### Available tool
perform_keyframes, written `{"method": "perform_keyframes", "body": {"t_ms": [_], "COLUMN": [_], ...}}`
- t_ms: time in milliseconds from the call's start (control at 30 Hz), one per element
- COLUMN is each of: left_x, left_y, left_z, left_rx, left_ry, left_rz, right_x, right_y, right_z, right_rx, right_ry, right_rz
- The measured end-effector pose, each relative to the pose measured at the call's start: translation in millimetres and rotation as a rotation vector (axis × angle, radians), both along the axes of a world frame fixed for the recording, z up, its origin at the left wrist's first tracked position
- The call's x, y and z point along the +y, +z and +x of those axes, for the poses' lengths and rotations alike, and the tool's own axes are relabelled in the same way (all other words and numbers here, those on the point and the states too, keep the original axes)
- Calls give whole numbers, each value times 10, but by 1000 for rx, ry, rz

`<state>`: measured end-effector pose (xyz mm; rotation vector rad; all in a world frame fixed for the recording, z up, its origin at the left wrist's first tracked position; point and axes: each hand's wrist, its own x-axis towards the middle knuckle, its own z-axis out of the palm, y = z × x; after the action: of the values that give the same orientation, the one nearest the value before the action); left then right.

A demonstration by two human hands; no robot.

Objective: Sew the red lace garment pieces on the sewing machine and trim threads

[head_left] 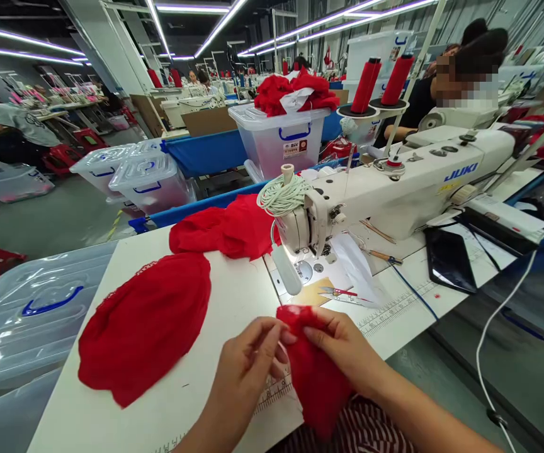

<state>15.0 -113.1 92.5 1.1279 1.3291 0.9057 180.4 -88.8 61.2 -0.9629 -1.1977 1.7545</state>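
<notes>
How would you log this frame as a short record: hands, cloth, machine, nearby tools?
Right hand: pinches a small piece of thin red fabric near its top
Left hand: fingers at that piece's left edge; grip unclear
Tabletop, left: large rounded piece of red fabric
Machine: white JUKI sewing machine, coiled pale-green cord on its head end
Tools: small red-and-metal snips near the needle area
Right side: flat black-screened device
</notes>
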Motion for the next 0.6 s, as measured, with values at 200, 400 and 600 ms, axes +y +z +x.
{"method": "perform_keyframes", "body": {"t_ms": [200, 400, 600], "left_x": [369, 525, 573], "left_y": [-95, -179, -352], "left_z": [-123, 119, 138], "left_rx": [-195, -245, -248], "left_ry": [-251, -254, -149], "left_rz": [-110, -110, -113], "right_x": [237, 481, 561], "right_y": [10, -27, -100], "right_z": [133, 253, 249], "right_rx": [55, -407, -523], "right_ry": [57, -165, -257], "right_rz": [-153, 311, 422]}}
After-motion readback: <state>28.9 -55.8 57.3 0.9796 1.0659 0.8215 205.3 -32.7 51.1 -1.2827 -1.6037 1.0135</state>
